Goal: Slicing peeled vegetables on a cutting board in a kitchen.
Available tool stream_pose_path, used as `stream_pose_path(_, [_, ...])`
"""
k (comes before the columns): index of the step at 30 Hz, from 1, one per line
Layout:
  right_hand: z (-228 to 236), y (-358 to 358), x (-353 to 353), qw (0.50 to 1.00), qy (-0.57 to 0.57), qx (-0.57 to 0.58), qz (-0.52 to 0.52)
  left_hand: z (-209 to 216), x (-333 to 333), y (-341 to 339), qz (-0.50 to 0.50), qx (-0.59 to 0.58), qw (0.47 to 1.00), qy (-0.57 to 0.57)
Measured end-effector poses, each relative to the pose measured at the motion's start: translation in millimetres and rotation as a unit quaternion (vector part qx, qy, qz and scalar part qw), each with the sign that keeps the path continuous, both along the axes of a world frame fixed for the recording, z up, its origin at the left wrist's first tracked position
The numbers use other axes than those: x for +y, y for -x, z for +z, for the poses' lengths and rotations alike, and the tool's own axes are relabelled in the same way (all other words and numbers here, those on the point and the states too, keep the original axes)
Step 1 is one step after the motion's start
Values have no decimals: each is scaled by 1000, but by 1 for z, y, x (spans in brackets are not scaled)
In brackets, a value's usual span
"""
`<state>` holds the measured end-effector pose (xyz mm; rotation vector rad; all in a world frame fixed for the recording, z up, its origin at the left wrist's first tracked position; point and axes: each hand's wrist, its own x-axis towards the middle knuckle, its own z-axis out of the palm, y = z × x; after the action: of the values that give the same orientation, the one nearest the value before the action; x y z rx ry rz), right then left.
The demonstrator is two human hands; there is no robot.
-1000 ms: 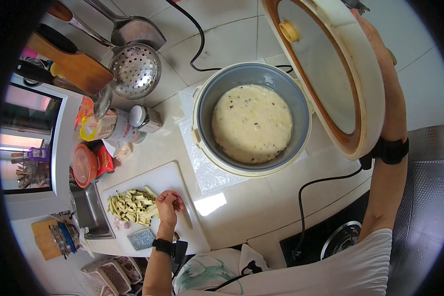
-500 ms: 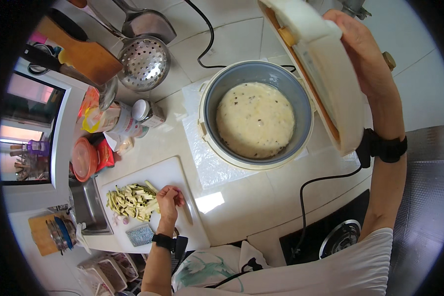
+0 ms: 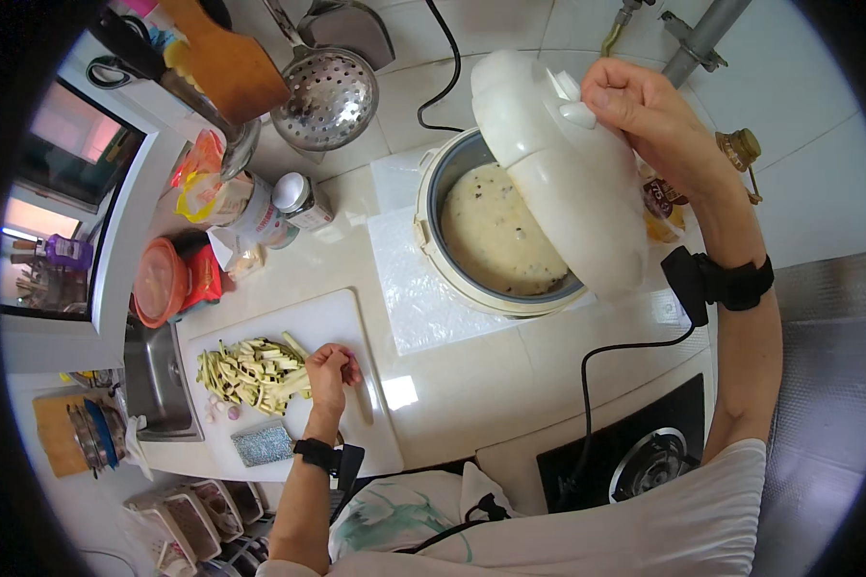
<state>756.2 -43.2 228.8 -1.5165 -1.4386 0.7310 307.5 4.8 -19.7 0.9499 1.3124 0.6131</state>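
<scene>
A white rice cooker (image 3: 431,252) holds pale, thick food (image 3: 498,231) dotted with dark bits in its grey inner pot. Its white lid (image 3: 573,188) is tilted over the right part of the pot, hiding some of the food. At the lid's upper edge, by the latch, my right hand (image 3: 645,111) grips it with bent fingers. My left hand (image 3: 329,375) hovers over the white cutting board (image 3: 325,313), its fingers curled together; whatever they hold, if anything, is hidden. Beside it lies a pile of cut pale-green vegetable strips (image 3: 250,373) with dark skin.
A blue-grey patterned rectangle (image 3: 262,445) lies on the board. To the left are a sink (image 3: 154,380), an orange-lidded tub (image 3: 161,284) and a jar (image 3: 300,200). A skimmer (image 3: 325,99) and spatula (image 3: 226,72) hang above. A gas burner (image 3: 654,464) is at lower right, a bottle (image 3: 664,207) behind the lid.
The lid has swung down leftward with my right hand, from nearly upright to partly over the pot. My left hand stays over the board, fingers still curled. The view has shifted slightly.
</scene>
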Motion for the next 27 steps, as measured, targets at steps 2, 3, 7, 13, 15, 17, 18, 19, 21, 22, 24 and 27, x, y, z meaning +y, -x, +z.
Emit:
stream_pose_path(2, [0, 5, 2, 1000, 8, 4, -3, 0, -1, 1, 4, -3, 1000, 2])
stream_pose_path(3, [0, 5, 3, 1000, 12, 5, 5, 1, -1, 1, 4, -7, 1000, 3])
stream_pose_path(7, [-2, 2, 5, 1000, 13, -4, 18, 3, -1, 0, 2, -10, 1000, 5])
stream_pose_path(13, [1, 8, 5, 1000, 25, 6, 12, 2, 0, 1, -2, -17, 1000, 2])
stream_pose_path(15, [3, 10, 5, 999, 47, -2, 13, -1, 0, 2, -5, -17, 1000, 1])
stream_pose_path(17, [6, 16, 4, 997, 69, -10, 14, -1, 0, 2, -8, -17, 1000, 0])
stream_pose_path(18, [8, 22, 3, 997, 70, -21, 9, 1, 0, 2, -8, -14, 1000, 2])
stream_pose_path(19, [9, 26, 3, 997, 71, -32, 3, 1, 0, 2, -8, -11, 1000, 4])
stream_pose_path(21, [11, 30, 5, 995, 90, -27, 14, 0, 0, 2, -7, -13, 1000, 6])
stream_pose_path(22, [11, 33, 7, 993, 109, -21, 25, -1, 0, 2, -7, -15, 1000, 7])
stream_pose_path(24, [11, 41, 8, 991, 129, -13, 32, 2, 0, 2, -6, -15, 1000, 9])
stream_pose_path(27, [8, 51, 15, 986, 160, -11, 35, 2, 0, 0, -3, -19, 1000, 10])
